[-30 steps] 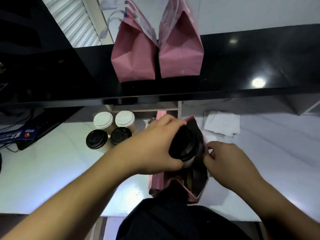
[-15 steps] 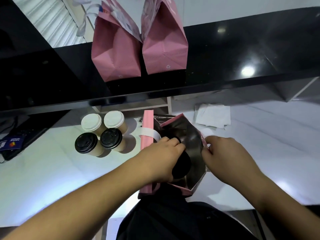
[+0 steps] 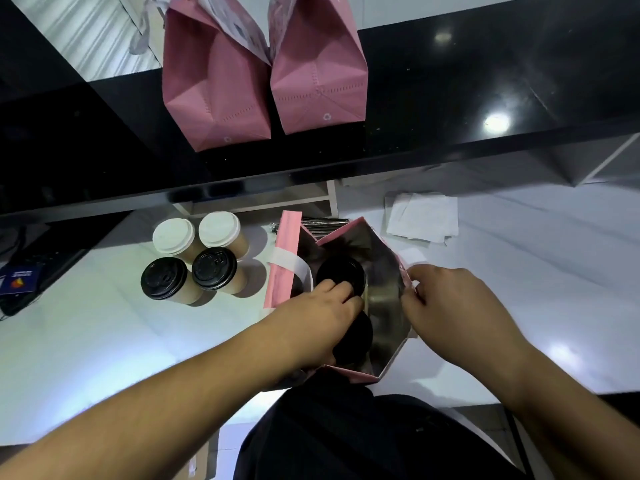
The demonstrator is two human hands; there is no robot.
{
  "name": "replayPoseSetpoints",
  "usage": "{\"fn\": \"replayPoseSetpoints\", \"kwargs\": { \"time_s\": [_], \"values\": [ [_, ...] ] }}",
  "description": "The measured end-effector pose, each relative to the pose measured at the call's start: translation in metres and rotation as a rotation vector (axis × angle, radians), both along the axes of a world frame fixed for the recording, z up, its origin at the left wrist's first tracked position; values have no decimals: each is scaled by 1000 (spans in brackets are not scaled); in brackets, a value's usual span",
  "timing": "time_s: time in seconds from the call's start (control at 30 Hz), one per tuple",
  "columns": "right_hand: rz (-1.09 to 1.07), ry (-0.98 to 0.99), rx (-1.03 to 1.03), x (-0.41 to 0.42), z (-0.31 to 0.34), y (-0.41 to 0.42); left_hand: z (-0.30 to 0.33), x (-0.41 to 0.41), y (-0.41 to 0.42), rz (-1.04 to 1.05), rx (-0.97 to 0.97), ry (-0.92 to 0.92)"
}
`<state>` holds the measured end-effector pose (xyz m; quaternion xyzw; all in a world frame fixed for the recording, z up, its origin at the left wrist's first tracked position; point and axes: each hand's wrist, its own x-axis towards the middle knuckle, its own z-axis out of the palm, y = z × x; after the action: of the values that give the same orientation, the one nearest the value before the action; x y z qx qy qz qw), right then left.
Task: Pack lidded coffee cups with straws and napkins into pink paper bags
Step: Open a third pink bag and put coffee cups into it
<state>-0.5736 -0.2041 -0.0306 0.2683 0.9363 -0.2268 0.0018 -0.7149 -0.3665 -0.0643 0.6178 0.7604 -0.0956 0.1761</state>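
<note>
My left hand (image 3: 320, 318) reaches down into the open pink bag (image 3: 389, 296) on the white counter (image 3: 86, 327), its fingers curled over the black lid of a cup (image 3: 358, 336) that sits low inside, near my body. Just beyond my left fingertips a second black-lidded cup (image 3: 341, 273) already stands in the bag, touching or nearly touching the one I grip. My right hand (image 3: 446, 308) pinches the bag's right rim between thumb and fingers, holding the mouth wide; a white paper handle (image 3: 410, 255) shows just past those fingers. Against the back of my left hand stands the bag's left wall (image 3: 282, 265), with its other white handle (image 3: 289, 265) draped across, close to my knuckles. Beyond the bag a bundle of dark straws (image 3: 323, 225) lies partly hidden behind its far edge. Past my right fingers a stack of white napkins (image 3: 420, 216) lies on the counter. Well left of my left hand stand four more cups: two white-lidded (image 3: 195, 232) at the back, two black-lidded (image 3: 188, 277) in front. On the black upper shelf (image 3: 485, 81) beyond everything stand two filled pink bags (image 3: 263, 71), side by side.
</note>
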Motion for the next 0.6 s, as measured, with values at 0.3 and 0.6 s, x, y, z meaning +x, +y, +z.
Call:
{"fn": "replayPoseSetpoints", "kwargs": {
  "time_s": [0.3,0.6],
  "values": [
    [7,-8,-16,-1,2,1,-1,-4,-3,21,-8,35],
    [23,-4,-29,0,3,1,-13,-2,-8,2,22,6]
  ]
}}
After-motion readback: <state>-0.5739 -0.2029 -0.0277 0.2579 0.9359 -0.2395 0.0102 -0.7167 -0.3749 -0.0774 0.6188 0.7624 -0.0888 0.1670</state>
